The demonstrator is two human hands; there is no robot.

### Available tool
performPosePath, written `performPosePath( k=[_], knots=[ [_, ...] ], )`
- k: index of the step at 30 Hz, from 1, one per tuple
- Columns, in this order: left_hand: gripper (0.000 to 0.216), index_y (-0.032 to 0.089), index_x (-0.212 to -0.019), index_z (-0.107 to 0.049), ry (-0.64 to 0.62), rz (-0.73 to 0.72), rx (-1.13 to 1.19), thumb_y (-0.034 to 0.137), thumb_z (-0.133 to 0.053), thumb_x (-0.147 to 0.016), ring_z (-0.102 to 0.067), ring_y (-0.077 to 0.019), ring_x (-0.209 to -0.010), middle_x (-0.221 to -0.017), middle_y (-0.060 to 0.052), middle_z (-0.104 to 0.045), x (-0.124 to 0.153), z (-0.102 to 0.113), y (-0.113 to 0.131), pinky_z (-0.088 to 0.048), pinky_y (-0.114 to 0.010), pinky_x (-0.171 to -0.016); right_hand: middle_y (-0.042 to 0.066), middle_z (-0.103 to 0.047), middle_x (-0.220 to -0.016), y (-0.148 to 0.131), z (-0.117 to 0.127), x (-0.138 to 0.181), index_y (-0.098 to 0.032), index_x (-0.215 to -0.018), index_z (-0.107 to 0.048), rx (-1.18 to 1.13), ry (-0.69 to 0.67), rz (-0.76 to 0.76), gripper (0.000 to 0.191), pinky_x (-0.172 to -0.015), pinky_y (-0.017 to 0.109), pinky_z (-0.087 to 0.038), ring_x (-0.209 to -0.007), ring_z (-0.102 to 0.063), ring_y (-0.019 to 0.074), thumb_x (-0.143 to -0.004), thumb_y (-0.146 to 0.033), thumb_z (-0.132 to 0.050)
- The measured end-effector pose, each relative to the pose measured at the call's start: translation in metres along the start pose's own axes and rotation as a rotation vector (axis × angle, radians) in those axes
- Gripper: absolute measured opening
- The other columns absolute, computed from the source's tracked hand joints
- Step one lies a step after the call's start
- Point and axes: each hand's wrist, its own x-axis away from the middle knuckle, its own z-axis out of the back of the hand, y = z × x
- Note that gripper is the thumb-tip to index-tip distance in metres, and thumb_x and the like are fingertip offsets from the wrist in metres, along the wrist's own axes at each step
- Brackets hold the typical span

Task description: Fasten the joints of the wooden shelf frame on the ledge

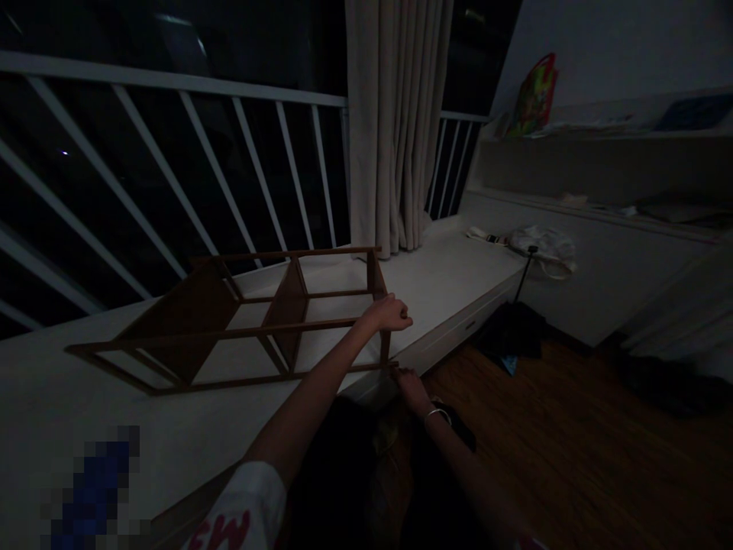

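Note:
A brown wooden shelf rack (289, 328) with slim rails and several flat shelf boards lies on its side on the white window ledge (440, 286). My left hand (389, 313) is closed at the rack's right end, with its fingers curled round the end of the upper front rail. Lower down, my right hand (413, 389) has its fingers closed at the tip of the bottom front rail, just past the ledge's edge. A bracelet circles the right wrist. Dim light leaves the right fingertips hard to make out.
White railings (257, 164) and a beige curtain (395, 122) stand behind the rack. To the right are a white cloth bag (544, 246), a dark item with a thin handle (512, 328) on the wooden floor (550, 451), and a wall shelf (601, 131). A blurred-out blue patch (95, 489) lies at lower left.

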Motion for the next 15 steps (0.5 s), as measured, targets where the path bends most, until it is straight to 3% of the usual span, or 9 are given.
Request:
performPosePath(
  k=[5,15],
  knots=[
    [0.035,0.018,-0.079,-0.065,0.010,-0.003,0.005,0.046,-0.045,-0.073,-0.057,-0.0187,-0.082,-0.081,-0.009,-0.060,0.000,-0.001,-0.001,-0.042,-0.026,-0.067,0.012,-0.059,-0.107,0.007,0.007,0.002,-0.017,-0.104,-0.056,-0.020,0.055,-0.065,0.024,-0.087,0.030,-0.031,-0.101,-0.051,0.0189,-0.087,-0.022,-0.040],
    [0.034,0.018,-0.078,-0.065,-0.011,0.013,0.020,0.045,-0.046,-0.073,-0.055,-0.0196,-0.090,-0.081,-0.008,-0.061,0.001,0.003,0.002,-0.042,-0.025,-0.070,0.008,-0.064,-0.091,0.018,0.014,0.001,-0.017,-0.091,-0.060,-0.295,0.190,-0.255,0.028,-0.074,0.026,-0.038,-0.087,-0.058,0.0196,-0.083,-0.039,-0.045]
  ],
)
